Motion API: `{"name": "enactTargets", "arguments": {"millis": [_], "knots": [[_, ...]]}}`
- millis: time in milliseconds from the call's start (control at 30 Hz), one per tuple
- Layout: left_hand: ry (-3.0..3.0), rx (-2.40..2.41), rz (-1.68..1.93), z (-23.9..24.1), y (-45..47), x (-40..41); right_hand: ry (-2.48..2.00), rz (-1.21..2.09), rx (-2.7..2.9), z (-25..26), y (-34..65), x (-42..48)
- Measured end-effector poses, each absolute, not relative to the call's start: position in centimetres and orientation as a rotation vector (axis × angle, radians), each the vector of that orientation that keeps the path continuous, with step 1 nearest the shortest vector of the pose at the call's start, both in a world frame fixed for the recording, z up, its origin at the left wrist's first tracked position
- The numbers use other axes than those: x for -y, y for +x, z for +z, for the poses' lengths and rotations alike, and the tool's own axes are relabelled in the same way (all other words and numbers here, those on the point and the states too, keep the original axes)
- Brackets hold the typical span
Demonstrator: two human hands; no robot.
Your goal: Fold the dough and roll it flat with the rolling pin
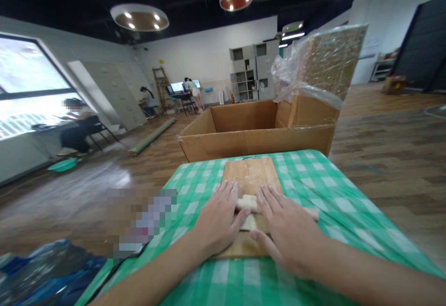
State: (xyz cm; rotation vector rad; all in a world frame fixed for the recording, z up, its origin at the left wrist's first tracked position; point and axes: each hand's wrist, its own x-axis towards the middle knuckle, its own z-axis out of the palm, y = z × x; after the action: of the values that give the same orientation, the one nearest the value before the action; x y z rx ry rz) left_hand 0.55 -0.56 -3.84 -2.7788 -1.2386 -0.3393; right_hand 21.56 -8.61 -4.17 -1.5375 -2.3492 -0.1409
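Resting under left hand (219, 216) and right hand (291, 229), grips flat, is a rolling pin (248, 206).

There's a checked cloth (348, 231) in green and white over the table (303, 164); a wooden board (249, 173) lies under the left hand (219, 217) and right hand (291, 229), reaching past their fingertips. Left of them, at the edge, sits something blurred (149, 222).
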Motion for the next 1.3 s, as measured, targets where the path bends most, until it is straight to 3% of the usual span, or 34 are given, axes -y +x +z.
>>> {"name": "enactTargets", "arguments": {"millis": [400, 767, 967, 1300], "knots": [[-2.807, 1.234, -0.302, -2.9, 2.9, -1.8, -1.691, -0.051, 2.34, -3.3, 22.9, 6.4], [-2.687, 0.915, -0.107, -3.9, 4.6, -5.9, -1.605, -0.252, 2.566, -4.1, 25.9, 1.3], [-2.692, 1.192, -0.222, -3.6, 3.7, -3.0, -1.67, -0.103, 2.409, -3.3, 24.6, 3.8], [-2.783, 1.272, -0.252, -3.9, 0.9, 2.5, -1.549, -0.204, 2.359, -4.2, 23.3, 7.3]]}}
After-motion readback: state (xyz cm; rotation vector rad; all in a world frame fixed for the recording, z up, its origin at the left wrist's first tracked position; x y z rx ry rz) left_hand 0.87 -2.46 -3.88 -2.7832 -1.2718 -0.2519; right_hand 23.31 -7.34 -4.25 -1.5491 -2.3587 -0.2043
